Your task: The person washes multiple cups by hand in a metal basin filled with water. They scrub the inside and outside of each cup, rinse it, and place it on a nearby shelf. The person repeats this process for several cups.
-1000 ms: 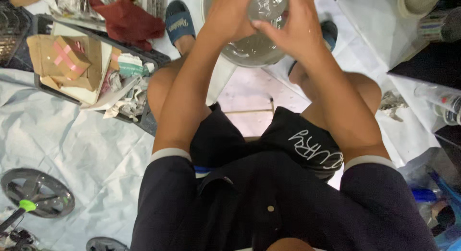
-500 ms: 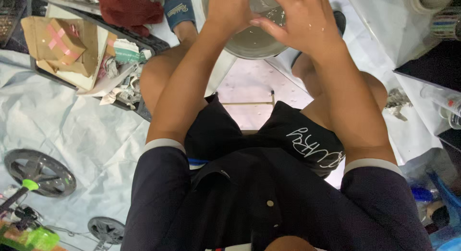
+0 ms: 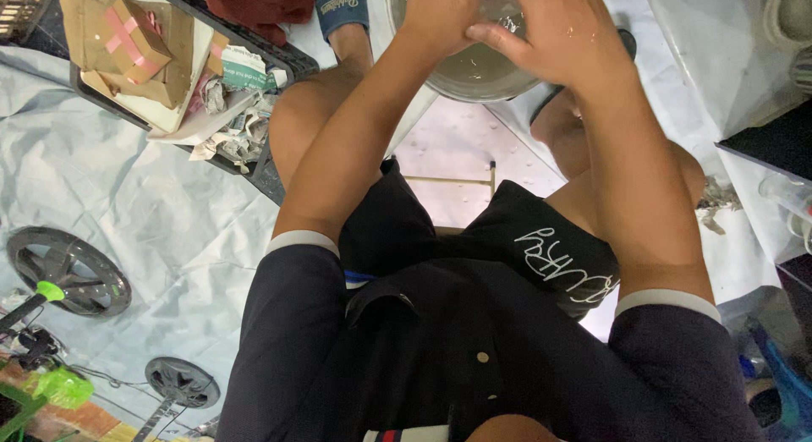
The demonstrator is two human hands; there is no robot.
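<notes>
I look straight down at my lap while seated, in dark shorts and a dark shirt. A round metal bowl with cloudy water sits between my knees at the top of the view. My left hand is over the bowl's left part, its fingers cut off by the frame's top edge. My right hand is wet and lies over the bowl's right part with fingers bent toward the left hand. What the hands hold inside the bowl is hidden.
A black crate at upper left holds cardboard boxes, crumpled paper and a red cloth. Pale sheeting covers the floor. Two dark wheels and green toy parts lie lower left. Plastic containers stand at right.
The camera has tipped downward, so the bowl and hands sit higher in the frame. More of the lower-left floor shows. The hands stay together over the bowl.
</notes>
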